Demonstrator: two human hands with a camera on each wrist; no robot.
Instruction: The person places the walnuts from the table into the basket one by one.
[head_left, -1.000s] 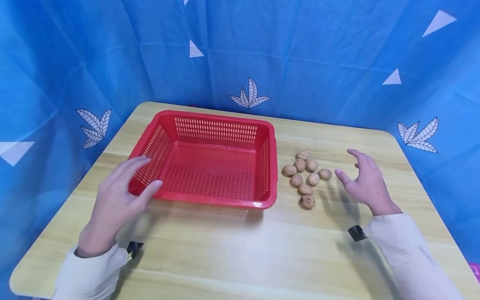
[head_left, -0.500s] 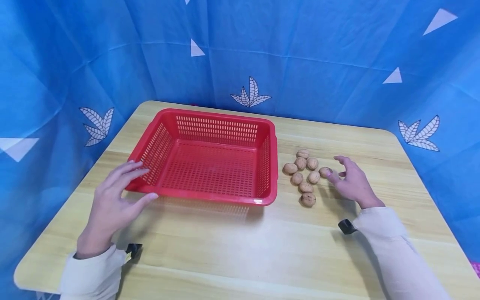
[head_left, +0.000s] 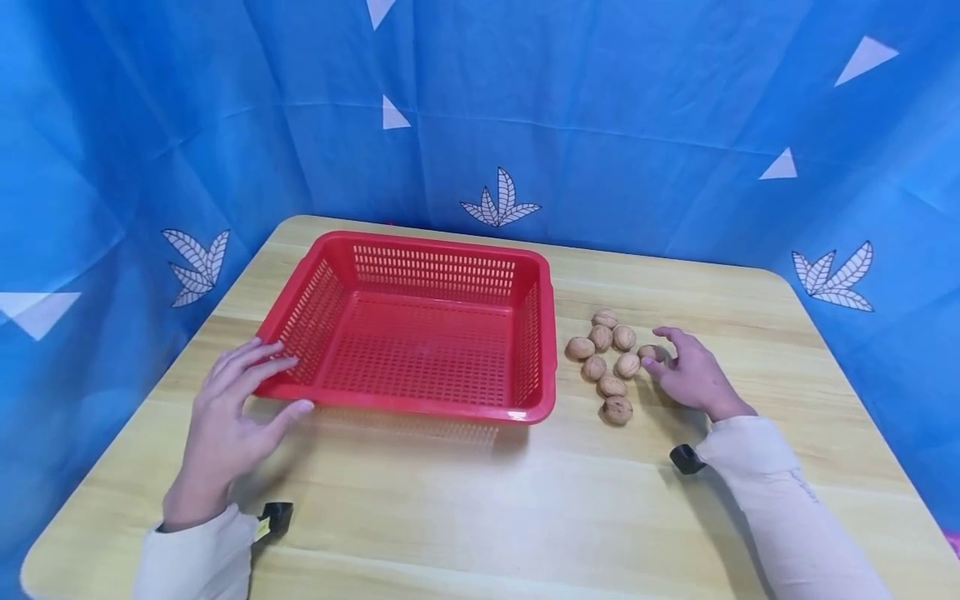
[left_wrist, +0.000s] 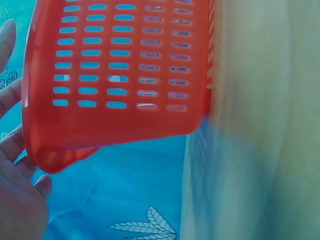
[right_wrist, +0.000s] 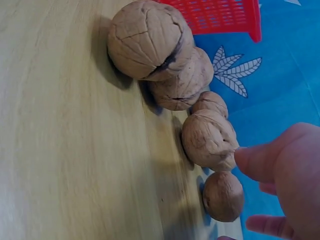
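A red plastic basket (head_left: 420,404) with slotted walls stands on the wooden table. At its front left corner is my left hand (head_left: 225,421), fingers spread and loosely bent, thumb apart from them; the left wrist view has these fingers beside the basket's rim (left_wrist: 31,100). To the right of the basket lie several walnuts (head_left: 601,337) in a loose cluster. My right hand (head_left: 693,375) is over the table at the cluster's right side. Its thumb and forefinger are parted around the rightmost walnut (head_left: 648,353), which the thumb partly covers. In the right wrist view, the nearest walnut (right_wrist: 150,40) looks large, with a dark seam.
The light wooden table (head_left: 450,517) has rounded corners. A blue curtain (head_left: 637,125) with leaf and triangle prints hangs close behind its far edge. Each wrist carries a small black device, such as the right wrist's black device (head_left: 686,459).
My right hand has moved left and down to the rightmost walnut, its thumb now close against it. My left hand has shifted only slightly by the basket's corner. The basket and walnuts keep their places.
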